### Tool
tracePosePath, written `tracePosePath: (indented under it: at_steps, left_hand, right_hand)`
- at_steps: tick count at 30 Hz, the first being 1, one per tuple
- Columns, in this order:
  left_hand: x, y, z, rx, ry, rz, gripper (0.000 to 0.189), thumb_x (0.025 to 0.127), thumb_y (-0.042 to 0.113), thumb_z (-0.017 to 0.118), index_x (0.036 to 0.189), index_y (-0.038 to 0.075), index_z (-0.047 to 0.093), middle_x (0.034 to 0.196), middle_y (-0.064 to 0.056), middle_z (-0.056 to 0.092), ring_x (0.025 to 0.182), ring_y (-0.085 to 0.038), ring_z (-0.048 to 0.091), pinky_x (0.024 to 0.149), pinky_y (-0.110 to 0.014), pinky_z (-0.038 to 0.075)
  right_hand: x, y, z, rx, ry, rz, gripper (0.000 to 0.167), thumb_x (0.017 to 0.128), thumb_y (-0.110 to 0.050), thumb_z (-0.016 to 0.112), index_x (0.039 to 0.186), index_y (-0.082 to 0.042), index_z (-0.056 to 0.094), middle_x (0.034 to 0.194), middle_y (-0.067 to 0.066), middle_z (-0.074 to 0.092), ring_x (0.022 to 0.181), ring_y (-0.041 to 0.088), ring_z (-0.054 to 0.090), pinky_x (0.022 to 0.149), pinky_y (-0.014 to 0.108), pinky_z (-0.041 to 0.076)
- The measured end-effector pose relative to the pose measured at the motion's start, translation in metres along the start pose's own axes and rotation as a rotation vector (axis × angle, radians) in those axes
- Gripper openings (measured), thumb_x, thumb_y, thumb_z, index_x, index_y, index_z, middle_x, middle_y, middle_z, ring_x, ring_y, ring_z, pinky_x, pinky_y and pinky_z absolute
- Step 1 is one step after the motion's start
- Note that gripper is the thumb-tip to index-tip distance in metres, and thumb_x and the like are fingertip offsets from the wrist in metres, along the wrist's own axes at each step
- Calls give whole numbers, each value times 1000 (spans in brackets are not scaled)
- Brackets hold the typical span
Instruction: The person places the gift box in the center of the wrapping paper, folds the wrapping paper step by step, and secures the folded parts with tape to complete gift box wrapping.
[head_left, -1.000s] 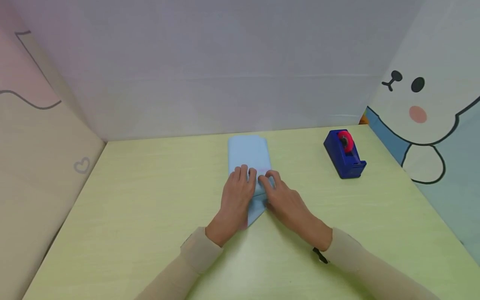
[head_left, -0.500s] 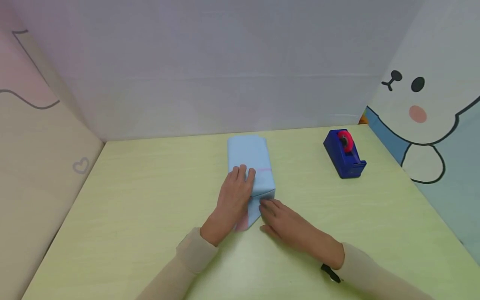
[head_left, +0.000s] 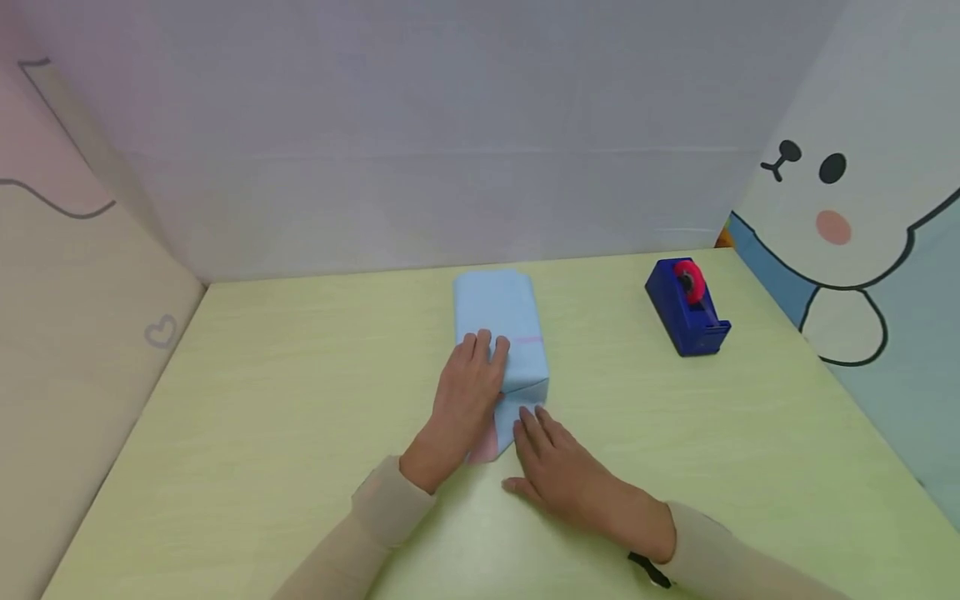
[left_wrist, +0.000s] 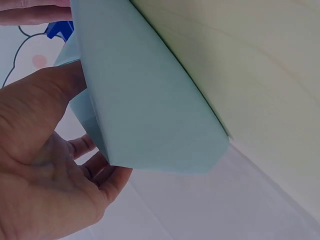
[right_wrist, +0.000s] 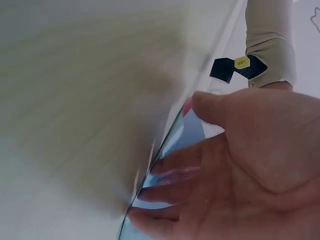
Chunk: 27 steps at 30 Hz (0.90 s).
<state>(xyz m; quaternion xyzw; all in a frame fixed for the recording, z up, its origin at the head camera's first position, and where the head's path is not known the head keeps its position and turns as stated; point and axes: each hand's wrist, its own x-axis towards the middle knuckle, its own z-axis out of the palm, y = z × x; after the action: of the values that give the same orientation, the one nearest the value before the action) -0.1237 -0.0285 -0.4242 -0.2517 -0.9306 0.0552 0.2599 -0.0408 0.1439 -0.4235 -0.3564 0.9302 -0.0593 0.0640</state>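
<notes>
A box-like package point(head_left: 495, 304) wrapped in light blue paper lies on the table, with a thin pink line across its top. At its near end a pointed paper flap point(head_left: 507, 415) with a pink part sticks out toward the person. My left hand point(head_left: 467, 390) holds the package near that end, fingers over its top; the left wrist view shows the thumb against the folded end, its tip hidden. With fingers extended, my right hand point(head_left: 561, 473) touches the flap's right edge; in the right wrist view its fingertips point(right_wrist: 161, 167) meet the paper edge.
A blue tape dispenser point(head_left: 686, 308) with a pinkish-red roll stands at the back right of the pale yellow-green table point(head_left: 300, 375). A plain pale wall point(head_left: 450, 208) rises behind, and printed panels stand at both sides.
My right hand has left the package's top right edge, moved down toward the person and straightened its fingers at the flap. The left hand stays nearly in place on the package.
</notes>
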Motion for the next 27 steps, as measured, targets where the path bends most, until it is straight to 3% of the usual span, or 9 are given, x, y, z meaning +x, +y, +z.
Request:
tracePosePath:
  at_steps: [6,19,25,27]
  left_hand:
    - [0,1,1,5,-8,-3,73,69,32,97,124,4,57,109,-13,57,95,-26,52,84,-31,50]
    - [0,2,1,35,-5,-4,69,70,30,96,122,4,58,106,-12,58,93,-25,53,83,-29,49]
    - [0,2,2,31,-2,-2,72,69,31,97,122,4,57,107,-13,57,93,-26,52,83,-30,49]
    - [0,3,3,35,10,-1,63,74,25,94,121,4,58,105,-12,57,92,-25,52,82,-30,49]
  right_hand:
    - [-1,-5,2,-38,-12,-25,64,108,-45,49,146,6,49,153,29,43,140,53,39,111,57,39]
    - [-5,-12,9,-201,65,-108,63,106,-49,50,145,0,53,152,23,48,135,49,48,107,51,46]
    - [-1,-1,-2,-77,17,-98,62,109,-47,44,147,1,52,151,21,49,138,45,47,110,52,43]
    - [1,5,-4,-55,29,-81,60,109,-44,47,146,2,52,150,23,49,138,44,47,111,53,43]
